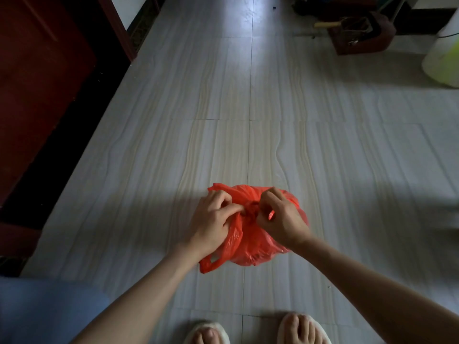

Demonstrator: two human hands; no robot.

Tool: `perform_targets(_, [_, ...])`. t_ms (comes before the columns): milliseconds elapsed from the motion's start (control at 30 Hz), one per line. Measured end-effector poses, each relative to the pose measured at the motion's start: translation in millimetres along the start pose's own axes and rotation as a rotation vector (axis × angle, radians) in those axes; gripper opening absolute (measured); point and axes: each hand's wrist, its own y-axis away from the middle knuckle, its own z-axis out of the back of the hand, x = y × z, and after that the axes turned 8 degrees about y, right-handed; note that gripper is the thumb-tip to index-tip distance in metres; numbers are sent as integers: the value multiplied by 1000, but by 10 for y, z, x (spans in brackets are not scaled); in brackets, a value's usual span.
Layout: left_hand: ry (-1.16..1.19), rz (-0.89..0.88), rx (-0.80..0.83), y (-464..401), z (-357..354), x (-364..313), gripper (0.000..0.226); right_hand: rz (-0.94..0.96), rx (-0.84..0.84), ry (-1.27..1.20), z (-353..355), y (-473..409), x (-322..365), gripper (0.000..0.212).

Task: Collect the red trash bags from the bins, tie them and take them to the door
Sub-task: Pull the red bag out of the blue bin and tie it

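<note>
Head view looks down on one red trash bag (250,234) sitting on the pale striped floor tiles (223,95), just ahead of the person's two feet in light slippers (304,328). Both hands are on top of the bag, close together at its gathered neck. The left hand (213,222) lies over the bag's left side, its fingers curled and pinching a twisted strip of red plastic at the knot (250,212). The right hand (280,217) lies over the bag's right side, its thumb and fingers curled round the other strip, with a bit of red showing through the loop of the fingers. The knot sits between the two hands, which nearly touch there. One loop handle (211,263) of the bag hangs free below the left wrist, lying on the floor toward the feet.

No writing or brand can be read on the bag or anywhere else.

Left of the bag, well apart, stands a dark red door (37,83) with a dark threshold beside it. Far beyond the bag to the right sits one dark maroon basket-like container (360,33) with cluttered contents too dim to make out, and right of it one white and yellow-green rounded thing (444,58) at the frame edge. A patch of blue cloth (37,311) fills the lower left corner, near the left forearm.
</note>
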Motion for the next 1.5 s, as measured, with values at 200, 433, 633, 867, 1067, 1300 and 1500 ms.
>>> perform_targets(200, [-96,-10,21,-16,-78,1,27,-184,-7,-57,-22,-11,59,22])
perform_targets(433, [-203,-142,99,-6,-53,1,19,3,222,265,57,-38,-2,25])
perform_targets(633, [-304,-404,58,4,-39,-76,19,103,259,249,215,25,-113,17])
perform_targets(867, [-237,-335,174,119,11,111,21,77,315,257,299,104,-268,19])
perform_targets(1067, [152,159,557,79,62,179,34,-108,250,75,162,169,-307,17])
perform_targets(1300, [743,773,631,-193,159,-73,32,-302,271,-89,117,241,-305,23])
perform_targets(1500, [231,421,259,-48,-217,-265,21,-279,133,15,123,183,-240,16])
